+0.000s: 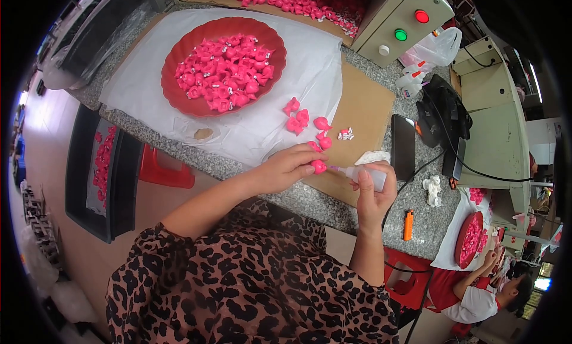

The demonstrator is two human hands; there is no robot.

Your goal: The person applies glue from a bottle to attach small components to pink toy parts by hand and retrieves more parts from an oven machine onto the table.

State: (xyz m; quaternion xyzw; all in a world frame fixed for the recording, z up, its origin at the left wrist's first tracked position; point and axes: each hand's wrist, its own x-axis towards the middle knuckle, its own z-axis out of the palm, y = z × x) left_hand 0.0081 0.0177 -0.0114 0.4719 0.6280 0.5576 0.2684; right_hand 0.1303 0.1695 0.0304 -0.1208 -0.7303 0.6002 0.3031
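My left hand point(281, 169) pinches a small glossy pink figure piece point(319, 167) at the front of the work surface. In my right hand point(375, 205) is a white squeeze bottle point(375, 179), tipped sideways, its thin nozzle reaching to the pink piece; whether they touch I cannot tell. Just beyond my left fingertips lie several loose pink pieces point(294, 126). A small cluster of white bits point(345, 133) sits on the brown cardboard point(364, 99). Further back, a red scalloped bowl point(171, 84) holds a heap of pink pieces.
White paper point(143, 64) underlies the bowl. A control box point(398, 23) with lit buttons stands behind. To the right are a dark phone-like slab point(403, 147), crumpled tissue point(432, 191) and an orange lighter point(408, 225). A co-worker point(476, 302) sits at far right; a dark bin point(122, 207) stands left.
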